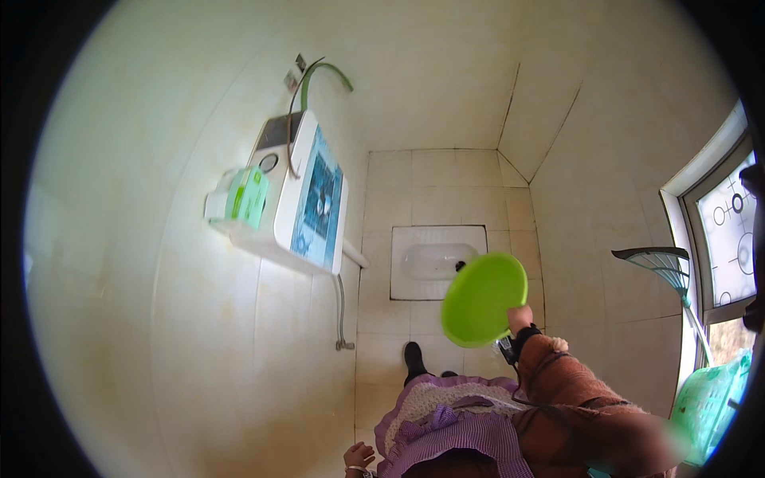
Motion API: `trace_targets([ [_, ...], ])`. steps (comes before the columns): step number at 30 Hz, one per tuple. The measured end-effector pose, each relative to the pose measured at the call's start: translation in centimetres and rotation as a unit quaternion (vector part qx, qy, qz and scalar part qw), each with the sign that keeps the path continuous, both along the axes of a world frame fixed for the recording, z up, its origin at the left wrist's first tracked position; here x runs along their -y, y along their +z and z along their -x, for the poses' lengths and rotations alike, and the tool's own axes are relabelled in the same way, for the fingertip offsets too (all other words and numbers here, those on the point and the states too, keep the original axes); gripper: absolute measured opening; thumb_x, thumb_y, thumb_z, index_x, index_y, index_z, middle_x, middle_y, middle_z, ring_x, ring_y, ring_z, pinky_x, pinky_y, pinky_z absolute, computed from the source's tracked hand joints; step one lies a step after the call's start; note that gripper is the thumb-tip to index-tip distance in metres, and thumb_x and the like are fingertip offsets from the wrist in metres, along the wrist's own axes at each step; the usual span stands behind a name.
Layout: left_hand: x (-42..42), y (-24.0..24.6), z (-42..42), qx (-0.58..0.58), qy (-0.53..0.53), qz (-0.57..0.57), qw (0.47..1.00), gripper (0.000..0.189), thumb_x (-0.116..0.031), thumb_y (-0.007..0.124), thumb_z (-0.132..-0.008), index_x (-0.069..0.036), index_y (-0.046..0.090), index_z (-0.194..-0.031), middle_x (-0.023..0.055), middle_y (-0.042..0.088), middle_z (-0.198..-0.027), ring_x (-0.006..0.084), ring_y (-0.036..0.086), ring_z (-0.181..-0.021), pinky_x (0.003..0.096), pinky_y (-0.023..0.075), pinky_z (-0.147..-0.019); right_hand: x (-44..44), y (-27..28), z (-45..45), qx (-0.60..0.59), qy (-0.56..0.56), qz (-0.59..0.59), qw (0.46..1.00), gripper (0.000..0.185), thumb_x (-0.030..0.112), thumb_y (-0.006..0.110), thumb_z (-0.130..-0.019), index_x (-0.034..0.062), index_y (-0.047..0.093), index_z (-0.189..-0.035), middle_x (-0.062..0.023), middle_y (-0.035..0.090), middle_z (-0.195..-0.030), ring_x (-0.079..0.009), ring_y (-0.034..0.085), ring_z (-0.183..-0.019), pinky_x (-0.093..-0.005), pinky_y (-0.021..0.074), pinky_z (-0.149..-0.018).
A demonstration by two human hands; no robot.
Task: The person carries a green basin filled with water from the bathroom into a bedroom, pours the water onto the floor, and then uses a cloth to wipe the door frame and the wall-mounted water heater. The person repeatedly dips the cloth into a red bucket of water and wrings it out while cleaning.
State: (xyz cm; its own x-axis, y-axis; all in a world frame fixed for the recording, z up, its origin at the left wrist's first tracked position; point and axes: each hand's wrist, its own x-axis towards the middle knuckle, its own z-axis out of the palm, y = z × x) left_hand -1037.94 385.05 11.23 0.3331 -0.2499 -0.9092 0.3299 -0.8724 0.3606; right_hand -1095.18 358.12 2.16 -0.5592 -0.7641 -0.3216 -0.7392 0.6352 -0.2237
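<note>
A green plastic basin (485,300) is tilted over the near right corner of the white squat toilet (406,287). My right hand (520,318) grips its rim on the right side. The wrist carries a dark strap, with a small device and a cable beside it. Low in the picture, next to the purple striped apron (466,430), my left hand (360,455) hangs with fingers slightly curled, and nothing shows in it. A bracelet circles that wrist.
A white toilet cistern (293,239) on the left wall holds a green packet (246,197). Its grey hose meets a valve (345,345). A rake-like tool (663,266) and a green plastic basket (705,406) are by the window at right. Dark footwear (413,358) shows on the tiles.
</note>
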Motion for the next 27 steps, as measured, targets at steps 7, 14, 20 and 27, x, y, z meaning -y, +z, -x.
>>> trace_targets([
  [7, -11.0, 1.9, -0.9, 0.022, 0.114, 0.033, 0.993, 0.04, -0.005, 0.059, -0.08, -0.002, 0.048, -0.118, 0.0149, 0.062, -0.08, 0.0262, 0.062, -0.064, 0.0414, 0.0541, -0.054, -14.9, -1.7, 6.2, -0.107, 0.252, -0.288, 0.917, 0.02, 0.021, 0.064, -0.074, 0.0129, 0.069, -0.091, -0.0088, 0.067, -0.096, -0.0277, 0.065, -0.088, -0.0389, 0.0535, -0.071],
  [14, -20.8, 3.0, 0.4, 0.083, 0.19, 0.033, 0.978, 0.039, -0.009, 0.057, -0.082, -0.003, 0.048, -0.119, 0.0147, 0.063, -0.084, 0.0251, 0.063, -0.069, 0.0406, 0.0539, -0.054, -10.4, -1.0, 6.0, -0.176, 0.3, -0.234, 0.908, 0.022, 0.019, 0.067, -0.07, 0.0122, 0.068, -0.091, -0.01, 0.068, -0.09, -0.0274, 0.066, -0.083, -0.04, 0.0535, -0.066],
  [20, -33.1, 2.9, 2.0, 0.074, 0.269, 0.066, 0.958, 0.036, -0.013, 0.059, -0.082, -0.005, 0.051, -0.116, 0.0156, 0.064, -0.087, 0.0265, 0.063, -0.072, 0.0403, 0.0548, -0.057, -2.5, 7.2, 7.9, 0.036, 0.373, 0.078, 0.924, 0.018, 0.015, 0.067, -0.069, 0.0078, 0.065, -0.086, -0.0084, 0.065, -0.078, -0.0245, 0.063, -0.071, -0.034, 0.0511, -0.061],
  [27, -48.8, 3.2, 7.5, 0.12, 0.456, 0.103, 0.876, 0.031, -0.014, 0.06, -0.079, 0.004, 0.057, -0.103, 0.0106, 0.059, -0.073, 0.0164, 0.058, -0.058, 0.0272, 0.0457, -0.045, 2.2, 16.2, 3.6, 0.065, 0.186, 0.094, 0.976, 0.027, 0.031, 0.058, -0.079, 0.0063, 0.065, -0.088, -0.0111, 0.065, -0.085, -0.0264, 0.06, -0.074, -0.0375, 0.0494, -0.063],
])
